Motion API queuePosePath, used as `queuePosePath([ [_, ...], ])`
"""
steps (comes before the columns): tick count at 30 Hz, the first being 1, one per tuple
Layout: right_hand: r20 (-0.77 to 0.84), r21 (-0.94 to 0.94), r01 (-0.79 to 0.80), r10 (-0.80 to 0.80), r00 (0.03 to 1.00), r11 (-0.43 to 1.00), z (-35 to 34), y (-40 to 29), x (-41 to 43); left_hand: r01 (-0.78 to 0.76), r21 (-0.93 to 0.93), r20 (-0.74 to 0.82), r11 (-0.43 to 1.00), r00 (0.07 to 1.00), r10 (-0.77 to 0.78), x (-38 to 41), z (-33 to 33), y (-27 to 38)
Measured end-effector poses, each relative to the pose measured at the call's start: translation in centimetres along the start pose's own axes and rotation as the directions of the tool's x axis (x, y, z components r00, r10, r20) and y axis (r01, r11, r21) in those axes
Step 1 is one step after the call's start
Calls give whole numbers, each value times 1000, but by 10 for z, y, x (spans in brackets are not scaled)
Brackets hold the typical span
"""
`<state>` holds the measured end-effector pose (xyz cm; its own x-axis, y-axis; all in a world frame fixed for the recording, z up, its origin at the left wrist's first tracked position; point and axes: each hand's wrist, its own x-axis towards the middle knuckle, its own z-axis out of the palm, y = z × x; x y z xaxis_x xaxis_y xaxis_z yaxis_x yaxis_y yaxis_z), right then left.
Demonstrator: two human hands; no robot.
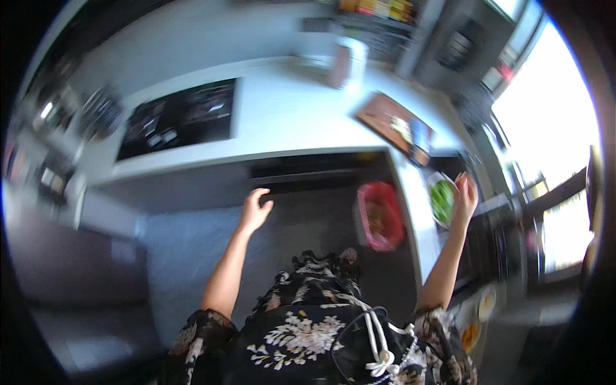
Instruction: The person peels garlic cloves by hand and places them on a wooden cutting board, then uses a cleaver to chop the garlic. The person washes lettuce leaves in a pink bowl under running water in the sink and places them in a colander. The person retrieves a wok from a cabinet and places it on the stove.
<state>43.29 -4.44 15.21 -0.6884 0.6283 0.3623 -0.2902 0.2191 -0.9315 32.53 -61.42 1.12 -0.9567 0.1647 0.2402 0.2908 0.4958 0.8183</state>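
Observation:
My left hand (256, 210) hangs in the air over the dark floor, fingers curved apart, nothing in it. Over the right edge of a white bowl (431, 222) of green leaves is my right hand (465, 195); its fingers are bent together, and blur hides whether it touches the rim or holds anything. The bowl stands by the sink side of the counter. Behind it, a wooden cutting board (380, 113) lies on the white counter with pale chopped pieces (401, 128) and a blue-and-dark item (419, 139), too blurred to name, across its right end.
A bin with a red liner (392, 216) stands on the floor below the counter corner. A black cooktop (180, 120) is set in the white counter (284, 115) at the left. A pale upright container (356, 60) stands near the back wall. Dishes of food (470, 336) sit at lower right.

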Motion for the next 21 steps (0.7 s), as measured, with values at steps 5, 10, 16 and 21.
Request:
queuePosePath([
  [5,565,-498,-193,485,667,845,218,29,-140,378,129,-257,917,906,-337,-63,-129,-67],
  [10,806,-539,4,514,294,842,357,36,-211,515,101,-342,851,821,-457,-88,-174,-146],
  [16,919,-389,224,395,18,894,509,99,-259,498,288,-341,818,852,-398,-36,-219,-223],
  [21,966,-157,629,249,-61,762,670,140,-343,456,544,-172,705,882,-439,-6,-269,-275],
])
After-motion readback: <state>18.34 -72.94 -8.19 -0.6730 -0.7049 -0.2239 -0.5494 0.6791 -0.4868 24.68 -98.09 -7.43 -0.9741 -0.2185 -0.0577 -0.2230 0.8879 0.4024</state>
